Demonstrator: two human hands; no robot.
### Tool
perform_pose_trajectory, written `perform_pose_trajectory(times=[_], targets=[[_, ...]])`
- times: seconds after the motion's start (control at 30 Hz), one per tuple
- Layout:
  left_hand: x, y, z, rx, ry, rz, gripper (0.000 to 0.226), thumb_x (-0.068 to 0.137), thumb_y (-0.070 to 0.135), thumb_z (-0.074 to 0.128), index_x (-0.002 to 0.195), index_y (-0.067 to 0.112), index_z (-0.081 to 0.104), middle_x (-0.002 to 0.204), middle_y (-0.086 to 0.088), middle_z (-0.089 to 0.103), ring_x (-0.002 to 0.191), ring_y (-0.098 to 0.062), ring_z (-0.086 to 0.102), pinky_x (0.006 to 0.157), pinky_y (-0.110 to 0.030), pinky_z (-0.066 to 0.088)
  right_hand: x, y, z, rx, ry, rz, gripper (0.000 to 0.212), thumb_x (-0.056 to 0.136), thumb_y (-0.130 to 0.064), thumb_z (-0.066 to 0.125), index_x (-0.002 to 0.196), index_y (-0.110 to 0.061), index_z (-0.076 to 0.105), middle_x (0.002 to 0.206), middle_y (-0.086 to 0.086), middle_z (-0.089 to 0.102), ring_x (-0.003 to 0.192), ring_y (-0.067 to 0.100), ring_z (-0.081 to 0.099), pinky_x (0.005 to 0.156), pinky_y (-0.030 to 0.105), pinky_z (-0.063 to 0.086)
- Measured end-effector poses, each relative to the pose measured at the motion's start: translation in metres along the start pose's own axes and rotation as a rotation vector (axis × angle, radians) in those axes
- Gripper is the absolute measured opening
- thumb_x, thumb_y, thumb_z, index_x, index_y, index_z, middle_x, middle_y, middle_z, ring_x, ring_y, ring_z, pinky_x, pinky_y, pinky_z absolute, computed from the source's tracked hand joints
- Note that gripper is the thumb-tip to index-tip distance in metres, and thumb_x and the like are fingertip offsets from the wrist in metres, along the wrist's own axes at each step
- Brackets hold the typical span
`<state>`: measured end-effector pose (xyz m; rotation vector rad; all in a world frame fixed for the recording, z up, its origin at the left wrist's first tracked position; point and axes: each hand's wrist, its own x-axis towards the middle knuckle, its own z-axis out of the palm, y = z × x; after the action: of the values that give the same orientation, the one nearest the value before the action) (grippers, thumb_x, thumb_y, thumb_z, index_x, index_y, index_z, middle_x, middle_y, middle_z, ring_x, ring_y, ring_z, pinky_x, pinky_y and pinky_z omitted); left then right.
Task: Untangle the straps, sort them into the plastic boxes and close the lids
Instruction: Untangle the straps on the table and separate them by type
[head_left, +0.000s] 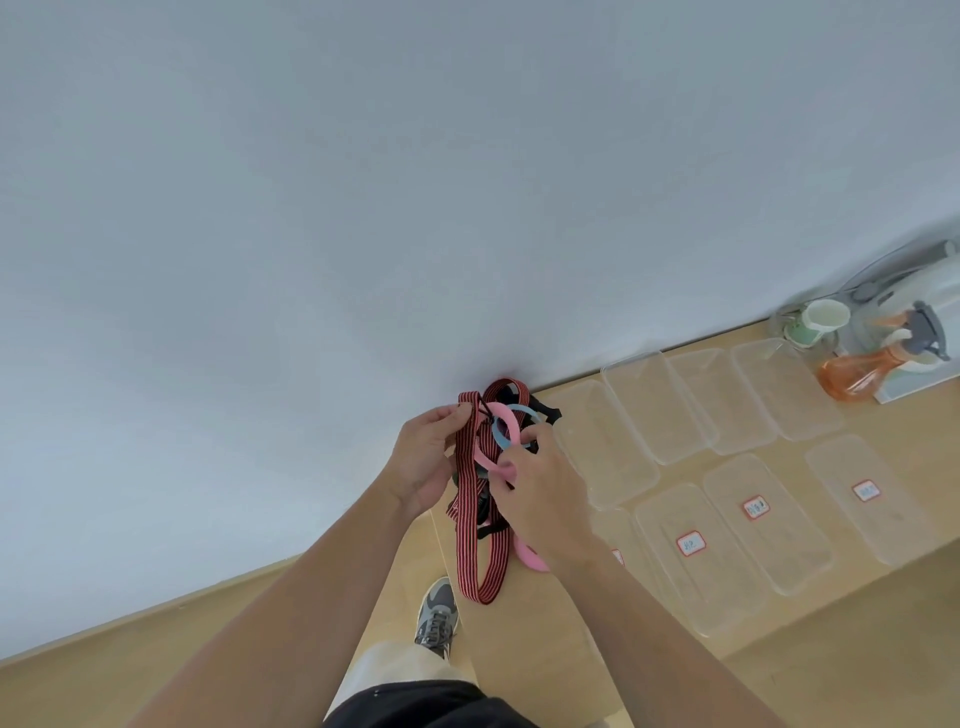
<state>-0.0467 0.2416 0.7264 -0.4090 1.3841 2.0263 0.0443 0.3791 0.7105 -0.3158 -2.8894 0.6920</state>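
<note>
A tangle of straps hangs in the air at the left end of the wooden table. It holds a red-and-black striped strap, a pink strap, a light blue loop and a black strap. My left hand pinches the striped strap near its top. My right hand grips the pink strap lower down. On the table lie several clear plastic boxes and, nearer me, several clear lids with red-framed labels.
A grey-white wall fills the upper view. At the table's far right stand an orange spray bottle, a pale green cup and a glass jar on a white tray. My shoe shows on the wooden floor below.
</note>
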Motion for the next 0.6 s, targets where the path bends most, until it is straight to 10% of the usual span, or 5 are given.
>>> perform_pose_trajectory(times=[0.27,0.6], targets=[[0.000,0.003,-0.011,0.005,-0.152,0.001,0.030,0.099,0.018,0.053,0.115,-0.005,0.065,0.110,-0.018,0.064,0.104,-0.031,0.055,0.097,-0.044,0.043,0.012,0.000,-0.013,-0.042,-0.173,0.105,0.039,0.096,-0.039,0.060,0.132,-0.022,0.057,0.121,0.001,0.055,0.084,0.019,0.059,0.070,0.028,0.048],[-0.012,0.006,-0.006,0.183,-0.186,0.043,0.021,0.105,0.012,0.049,0.101,0.001,0.067,0.092,-0.013,0.068,0.082,-0.023,0.062,0.081,-0.034,0.052,0.019,-0.005,-0.014,0.252,-0.127,0.068,0.037,0.096,-0.026,0.063,0.130,-0.034,0.052,0.099,-0.016,0.056,0.085,0.009,0.055,0.071,0.030,0.049]])
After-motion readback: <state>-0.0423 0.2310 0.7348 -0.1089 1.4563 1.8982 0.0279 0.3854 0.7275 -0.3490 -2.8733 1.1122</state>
